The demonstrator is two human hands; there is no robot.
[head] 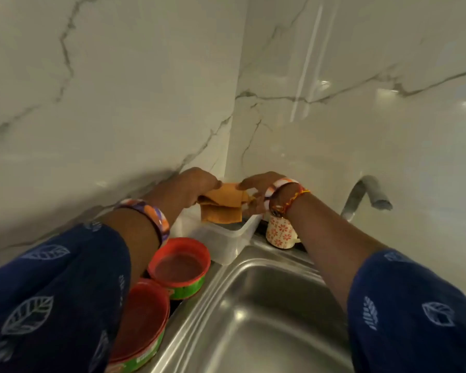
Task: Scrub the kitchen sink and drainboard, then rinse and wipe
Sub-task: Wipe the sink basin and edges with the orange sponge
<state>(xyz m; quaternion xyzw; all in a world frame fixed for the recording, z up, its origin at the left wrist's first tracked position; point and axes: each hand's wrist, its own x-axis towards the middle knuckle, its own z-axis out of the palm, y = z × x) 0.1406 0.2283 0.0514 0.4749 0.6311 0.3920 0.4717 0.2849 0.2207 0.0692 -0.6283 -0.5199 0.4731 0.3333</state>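
Hands: my left hand and right hand each pinch one end of a folded orange cloth, held between them above a clear plastic tub in the corner.
Sink: stainless steel basin below my arms — smooth, shiny, no suds or water that I can make out.
Progress: early, I'd judge; scrubbing, rinsing and wiping all seem left.
Materials: glossy veined marble wall; two red-lidded green round tins beside the basin; curved metal tap.
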